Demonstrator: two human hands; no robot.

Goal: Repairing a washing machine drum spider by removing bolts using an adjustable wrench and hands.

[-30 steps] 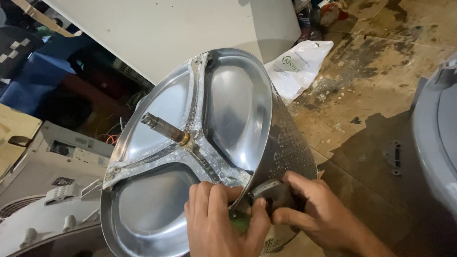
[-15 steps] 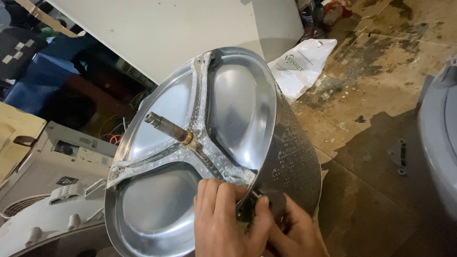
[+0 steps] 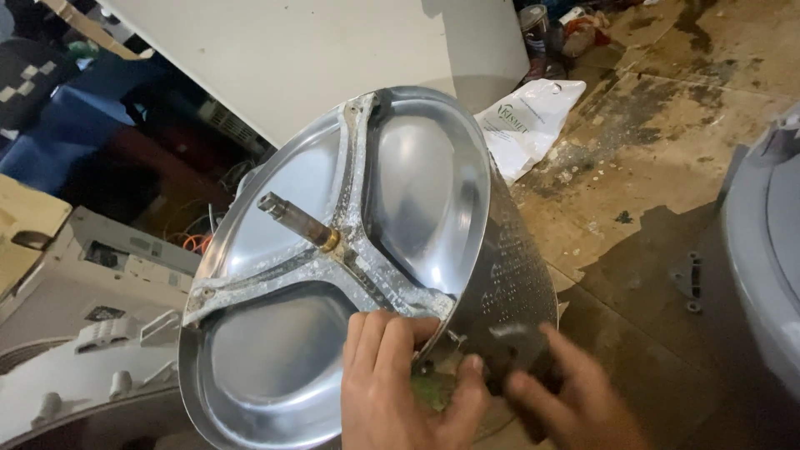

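Note:
A steel washing-machine drum (image 3: 417, 192) lies tilted on its side, its rear face toward me. A corroded three-armed bracket (image 3: 275, 279) crosses that face, and a rusty shaft (image 3: 296, 218) sticks out of its middle. My left hand (image 3: 400, 383) grips the drum's lower rim where one bracket arm ends, fingers over the face and thumb on the perforated side wall. My right hand (image 3: 575, 400), blurred, lies on the perforated wall just right of it with fingers apart. Whether anything small sits between the two hands is hidden.
A large white panel (image 3: 333, 50) leans behind the drum. A white plastic bag (image 3: 525, 121) lies on the stained floor beyond it. A grey plastic tub (image 3: 767, 250) stands at the right edge, with a small bracket (image 3: 687, 283) beside it. White machine housing (image 3: 75, 333) lies at the left.
My right hand has left the rim beside the left hand and slid right onto the drum's side wall, fingers spreading. The left hand keeps its hold; the view has shifted slightly.

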